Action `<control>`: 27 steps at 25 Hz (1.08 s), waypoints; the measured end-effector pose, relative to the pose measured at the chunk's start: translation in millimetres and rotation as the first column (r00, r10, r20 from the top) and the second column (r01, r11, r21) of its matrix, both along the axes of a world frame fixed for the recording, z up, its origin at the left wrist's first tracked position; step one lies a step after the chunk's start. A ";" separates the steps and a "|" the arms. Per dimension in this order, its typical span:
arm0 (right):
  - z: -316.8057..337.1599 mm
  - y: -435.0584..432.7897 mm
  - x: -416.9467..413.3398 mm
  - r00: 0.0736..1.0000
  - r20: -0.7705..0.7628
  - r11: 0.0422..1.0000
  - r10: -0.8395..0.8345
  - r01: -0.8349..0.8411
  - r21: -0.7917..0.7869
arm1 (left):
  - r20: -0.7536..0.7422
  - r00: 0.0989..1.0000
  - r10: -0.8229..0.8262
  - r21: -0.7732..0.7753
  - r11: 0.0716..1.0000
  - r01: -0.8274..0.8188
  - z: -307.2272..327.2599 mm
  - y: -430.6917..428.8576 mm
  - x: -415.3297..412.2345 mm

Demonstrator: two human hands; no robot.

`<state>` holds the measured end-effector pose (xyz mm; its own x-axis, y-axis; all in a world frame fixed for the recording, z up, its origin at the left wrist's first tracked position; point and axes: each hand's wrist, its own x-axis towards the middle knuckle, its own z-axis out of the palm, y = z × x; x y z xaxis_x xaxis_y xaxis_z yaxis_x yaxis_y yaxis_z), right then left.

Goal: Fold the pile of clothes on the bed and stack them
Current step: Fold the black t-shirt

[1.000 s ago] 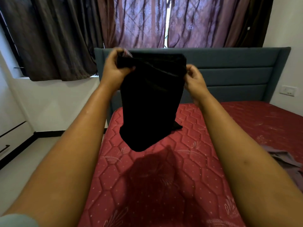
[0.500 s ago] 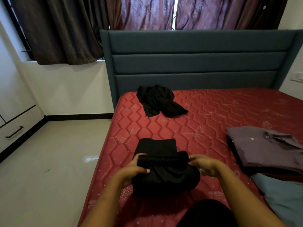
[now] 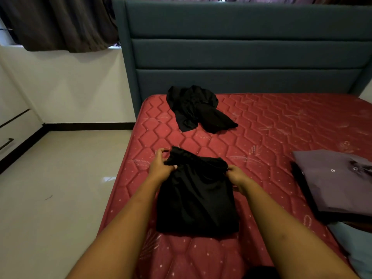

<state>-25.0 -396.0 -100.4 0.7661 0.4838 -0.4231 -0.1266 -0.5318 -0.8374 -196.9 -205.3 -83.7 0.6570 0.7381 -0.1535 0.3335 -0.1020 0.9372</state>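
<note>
Nearest the camera, a black garment [image 3: 197, 198] lies flat on the red quilted mattress [image 3: 271, 127], folded into a rough rectangle, closer to the mattress's left edge than to its middle. Both hands are at its far end, where the fabric is bunched and raised.

The left hand [image 3: 161, 168] has its fingers curled, pinching the far left corner between thumb and fingertips. The right hand [image 3: 237, 178] grips the far right corner; its fingertips are hidden behind the cloth, so how deep the hold goes cannot be told.

To the right, well apart, a folded grey-purple shirt [image 3: 338, 178] sits on a dark layer, with light blue cloth [image 3: 358, 244] nearer the camera.

Further off, near the teal headboard [image 3: 241, 53], a crumpled black garment [image 3: 197, 109] lies unfolded.

Assessment: folding is in hand; stacking and one more garment remain.

Risks:
- The raised far edge looks loose. Uneven tension between the hands could skew the fold.
- Lifting by two corners only may let the lower layers drop open.
- A careless placement could disturb the shirt pile.
</note>
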 end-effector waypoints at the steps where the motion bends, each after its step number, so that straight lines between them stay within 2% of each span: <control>1: -7.4 12.1 8.3 1.000 0.020 1.000 -0.024 0.024 -0.009 | -0.013 0.999 0.029 0.005 1.000 -0.029 -6.7 7.1 11.5; 4: -35.6 34.4 26.9 0.999 0.054 0.996 0.004 0.001 -0.089 | -0.165 0.986 0.037 -0.023 0.999 -0.042 -42.9 17.3 34.5; 7: -73.6 35.9 32.6 0.990 0.103 0.948 0.091 -0.055 -0.313 | -0.392 0.917 0.072 0.016 0.997 -0.071 -84.6 16.5 35.8; 8: -80.4 36.1 31.1 0.983 0.144 0.925 0.113 -0.051 -0.376 | -0.385 0.917 0.107 0.019 0.994 -0.108 -90.9 16.0 35.3; 10: -82.5 36.7 24.7 0.974 0.189 0.921 0.125 -0.043 -0.386 | -0.263 0.957 0.124 -0.144 0.976 -0.166 -91.1 13.3 35.8; 11: -79.0 35.0 18.1 0.986 0.148 0.949 0.074 -0.024 -0.315 | -0.207 0.973 0.099 -0.237 0.960 -0.148 -89.5 8.9 34.6; 13: -67.4 30.1 4.6 0.996 -0.062 0.995 -0.063 0.058 -0.080 | -0.178 0.983 0.047 -0.303 0.948 -0.100 -84.5 -2.0 30.5; 14: -57.4 26.3 -5.1 0.981 -0.182 0.998 -0.064 0.065 0.003 | -0.168 0.985 0.043 -0.315 0.944 -0.095 -81.2 -8.2 27.2; 16: -46.8 18.8 -17.1 0.962 -0.272 0.997 -0.035 0.054 0.061 | -0.123 0.992 0.039 -0.352 0.933 -0.080 -75.1 -18.7 19.4; 23: 2.3 -36.1 -25.5 0.957 -0.277 0.961 -0.084 0.151 0.230 | 0.054 0.995 -0.086 -0.378 0.920 0.100 -23.1 -57.8 6.5; 27: 56.3 -111.1 -23.7 0.955 -0.209 0.864 -0.211 0.282 0.417 | 0.218 0.953 -0.213 -0.294 0.917 0.272 40.8 -118.9 30.3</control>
<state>-48.7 -507.2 -44.1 0.8288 0.4497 -0.3329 -0.3489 -0.0497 -0.9358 -166.6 -324.1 -42.9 0.8474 0.4848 -0.2166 0.1616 0.1532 0.9749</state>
